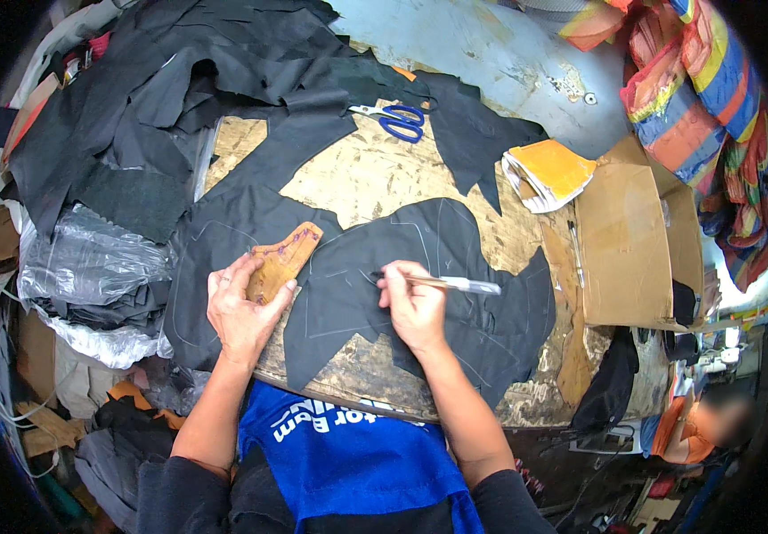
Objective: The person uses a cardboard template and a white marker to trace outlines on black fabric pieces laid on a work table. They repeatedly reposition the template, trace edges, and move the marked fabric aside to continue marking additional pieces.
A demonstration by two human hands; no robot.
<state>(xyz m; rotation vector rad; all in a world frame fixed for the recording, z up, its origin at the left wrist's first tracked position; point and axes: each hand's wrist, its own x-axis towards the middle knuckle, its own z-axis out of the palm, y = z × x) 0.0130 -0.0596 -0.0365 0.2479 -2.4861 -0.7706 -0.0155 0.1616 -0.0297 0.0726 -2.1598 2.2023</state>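
Observation:
My left hand (243,307) grips a brown, flat pattern template (288,258) with purple marks along its upper edge, holding it over the black leather. In my right hand (415,307) is a marking pen (464,284) with a clear and white barrel, its tip close to a black leather piece (348,307). Pale drawn outlines curve across that piece. Under my left hand lies another black leather piece (201,258), also lined with pale marks. Blue-handled scissors (402,124) rest on the wooden board (375,178) beyond the leather.
Black leather sheets (179,98) are heaped at the far left, above a plastic-wrapped bundle (94,267). To the right stand an orange and white packet (551,173) and an open cardboard box (624,240). Striped colourful sacks (691,98) hang behind. A person in orange (676,433) is at the lower right.

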